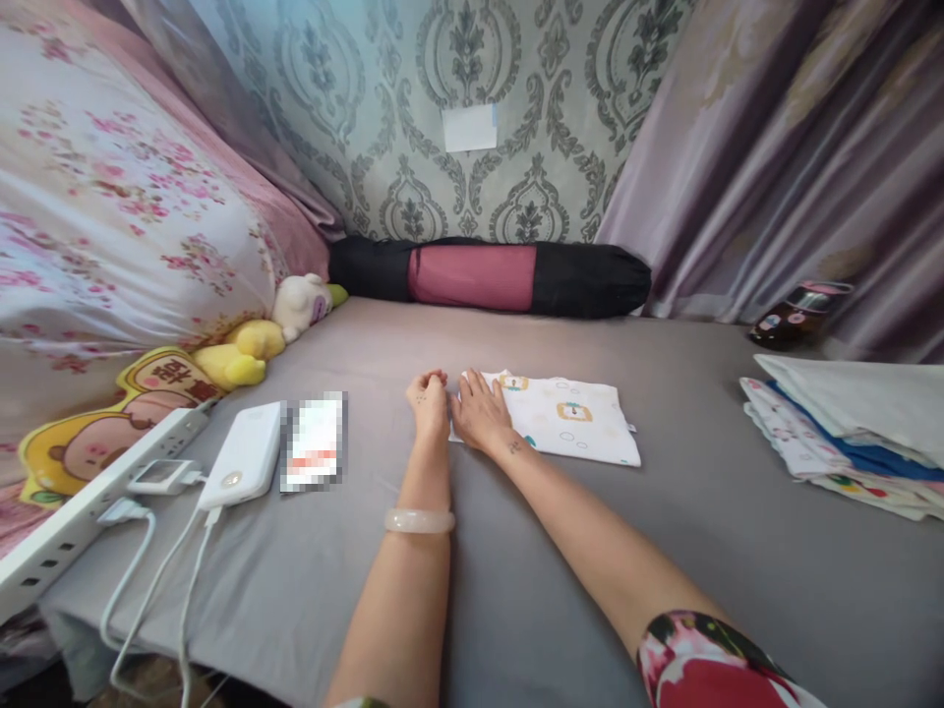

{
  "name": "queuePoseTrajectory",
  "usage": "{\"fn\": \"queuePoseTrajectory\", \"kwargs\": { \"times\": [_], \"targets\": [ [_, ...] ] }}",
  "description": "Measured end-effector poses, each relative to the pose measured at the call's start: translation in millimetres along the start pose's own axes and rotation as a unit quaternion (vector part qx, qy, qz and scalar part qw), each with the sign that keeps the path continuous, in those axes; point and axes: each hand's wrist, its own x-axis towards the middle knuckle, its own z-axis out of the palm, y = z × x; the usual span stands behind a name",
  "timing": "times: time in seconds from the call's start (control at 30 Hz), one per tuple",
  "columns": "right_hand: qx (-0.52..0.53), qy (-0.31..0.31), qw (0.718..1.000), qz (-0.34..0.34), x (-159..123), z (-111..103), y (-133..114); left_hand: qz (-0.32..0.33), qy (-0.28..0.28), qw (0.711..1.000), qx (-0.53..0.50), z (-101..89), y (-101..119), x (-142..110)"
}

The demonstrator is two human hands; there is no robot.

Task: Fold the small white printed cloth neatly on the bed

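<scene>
A folded white cloth (597, 418) printed with orange and green figures lies flat on the grey bed sheet in front of me. My right hand (481, 411) presses flat on its left end, fingers stretched forward. Right beside that left edge rests my left hand (426, 405), its fingers curled closed; whether a bit of cloth is inside them is hidden. The left wrist bears a pale bangle (419, 521). A small tag sticks out at the cloth's right side.
A stack of folded cloths (848, 423) lies at the right, with a dark bottle (796, 313) behind. At the left are a white power bank (247, 452), a power strip (95, 506), cables and plush toys (236, 354). A black-and-pink rolled bag (472, 275) lines the wall.
</scene>
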Motion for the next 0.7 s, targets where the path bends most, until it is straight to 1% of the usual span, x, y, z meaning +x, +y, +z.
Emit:
{"fn": "queuePoseTrajectory", "kwargs": {
  "times": [0.1,0.27,0.4,0.47,0.53,0.6,0.63,0.7],
  "targets": [
    [-0.003,0.003,1.0,-0.001,-1.0,1.2,0.9,0.005,-0.01,1.0,0.015,2.2,-2.5,0.6],
    [0.007,-0.006,1.0,0.0,0.6,0.4,2.7,0.009,-0.009,1.0,0.005,4.9,-3.6,-2.7],
    [0.031,-0.035,0.999,-0.009,-1.2,-6.8,10.7,0.018,-0.013,1.0,0.013,5.0,-5.2,-4.4],
    [0.028,-0.026,0.999,-0.005,-5.5,-12.4,18.4,0.031,-0.026,0.998,0.041,5.0,-6.0,-4.6],
    [0.01,-0.002,1.0,0.007,-12.0,-17.7,27.8,0.063,-0.038,0.993,0.09,5.4,-5.6,-6.0],
    [-0.01,0.015,1.0,0.023,-19.1,-21.3,37.1,0.116,-0.042,0.979,0.162,6.5,-3.8,-10.1],
    [-0.017,0.019,0.999,0.03,-22.4,-22.1,41.3,0.15,-0.044,0.966,0.205,7.4,-2.6,-13.3],
    [-0.023,0.017,0.999,0.043,-27.7,-21.4,47.7,0.224,-0.06,0.927,0.296,9.9,-0.7,-21.2]
  ]
}}
